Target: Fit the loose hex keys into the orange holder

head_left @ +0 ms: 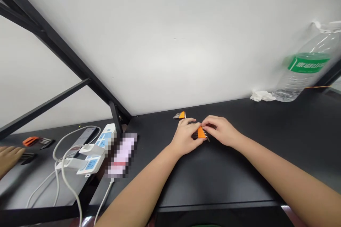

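Observation:
A hex key set in an orange holder (201, 132) is held a little above or on the black desk, its metal keys sticking out at both sides. My left hand (186, 135) grips the holder from the left, thumb below and fingers above. At the upper right end of the same set, my right hand (220, 129) is closed in a pinch; whether it has a single key or the holder's edge is hidden by the fingertips. Just behind my left hand, a second hex key set (182, 115) with an orange holder lies on the desk.
To the left stand a white power strip (108, 135) with chargers and looping white cables, and a phone (123, 154). Beyond a black frame post, another person's hand (10, 158) rests near more tools (31, 141). At the back right are a large water bottle (306, 64) and crumpled tissue (262, 95).

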Demonstrator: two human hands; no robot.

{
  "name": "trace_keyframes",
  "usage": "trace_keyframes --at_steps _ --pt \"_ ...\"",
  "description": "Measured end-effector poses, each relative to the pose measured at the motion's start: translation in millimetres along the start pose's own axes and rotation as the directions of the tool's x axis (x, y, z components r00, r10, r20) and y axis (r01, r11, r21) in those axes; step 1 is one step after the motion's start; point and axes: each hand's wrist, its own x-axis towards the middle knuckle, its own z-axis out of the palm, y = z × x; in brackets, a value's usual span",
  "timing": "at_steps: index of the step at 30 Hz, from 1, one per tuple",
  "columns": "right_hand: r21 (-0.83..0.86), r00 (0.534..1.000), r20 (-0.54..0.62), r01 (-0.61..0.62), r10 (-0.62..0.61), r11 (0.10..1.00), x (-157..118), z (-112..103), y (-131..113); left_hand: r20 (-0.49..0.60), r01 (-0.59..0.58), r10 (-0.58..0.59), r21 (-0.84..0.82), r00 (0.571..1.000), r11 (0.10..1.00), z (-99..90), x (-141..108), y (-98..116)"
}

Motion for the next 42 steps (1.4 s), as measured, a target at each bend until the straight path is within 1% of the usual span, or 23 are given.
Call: trace_keyframes --at_steps 2,3,5,8,11,15,17,18,21,24,27,30,32,36,40,42 --pt "-0.03 0.999 -0.004 -0.053 0.053 0.998 0.2 -5.9 3.8 -0.049 -0.002 0.001 -0.017 0.999 1.0 -0.3 0.2 -1.1" --pt "-0.082 0.997 0.001 -0.074 0.074 0.994 -0.1 -9.8 7.0 -0.07 0.001 -0.002 -0.024 0.998 1.0 -0.4 0.2 -2.1" --pt "-0.24 0.992 0.033 -0.114 0.126 0.964 -1.6 -17.6 14.9 -0.089 0.014 -0.017 -0.036 0.996 0.999 -0.4 0.1 -4.3" --pt "-0.478 0.959 0.138 -0.156 0.249 0.865 -4.2 -23.7 24.9 -0.095 0.047 -0.051 -0.041 0.994 0.998 0.5 -0.2 -7.7" --pt "-0.611 0.92 0.191 -0.161 0.342 0.775 -5.3 -21.3 24.9 -0.108 0.066 -0.07 -0.038 0.992 0.997 1.4 -0.1 -9.5" --pt "-0.687 0.892 0.202 -0.165 0.405 0.708 -5.1 -14.9 14.3 -0.106 0.072 -0.075 -0.033 0.991 0.997 1.5 0.5 -9.4" --pt "-0.681 0.899 0.189 -0.17 0.395 0.713 -4.8 -14.4 9.6 -0.097 0.076 -0.079 -0.029 0.992 0.997 1.2 0.8 -9.2" --pt "-0.659 0.908 0.18 -0.174 0.379 0.732 -4.6 -15.0 7.9 -0.091 0.077 -0.079 -0.029 0.993 0.997 1.1 0.9 -9.1" --pt "-0.509 0.94 0.168 -0.175 0.296 0.843 -3.8 -19.0 5.0 -0.068 0.075 -0.078 -0.042 0.995 0.996 1.1 1.0 -9.5" --pt "-0.334 0.973 0.155 -0.109 0.169 0.936 -3.4 -22.8 4.4 -0.052 0.066 -0.069 -0.058 0.996 0.996 1.4 0.7 -10.3" --pt "-0.279 0.992 0.115 -0.009 0.043 0.96 -3.9 -23.6 5.1 -0.04 0.054 -0.057 -0.061 0.998 0.997 1.7 0.5 -10.7" --pt "-0.298 0.996 0.091 0.05 -0.023 0.953 -4.5 -22.2 6.5 -0.033 0.05 -0.052 -0.063 0.998 0.997 2.1 0.3 -10.7" --pt "-0.325 0.996 0.086 0.049 -0.022 0.945 -4.6 -21.3 7.4 -0.024 0.051 -0.053 -0.067 0.998 0.996 2.7 0.2 -10.7" --pt "-0.368 0.997 0.08 0.009 0.023 0.93 -4.4 -21.7 8.4 -0.013 0.042 -0.043 -0.067 0.999 0.997 3.9 -0.3 -10.7" --pt "-0.357 0.995 0.087 -0.017 0.052 0.934 -4.7 -24.7 7.1 -0.024 0.049 -0.051 -0.067 0.998 0.997 3.2 -0.2 -10.2" --pt "-0.319 0.993 0.099 -0.031 0.066 0.947 -5.1 -26.1 5.2 -0.028 0.053 -0.055 -0.071 0.998 0.996 2.6 0.0 -9.9"
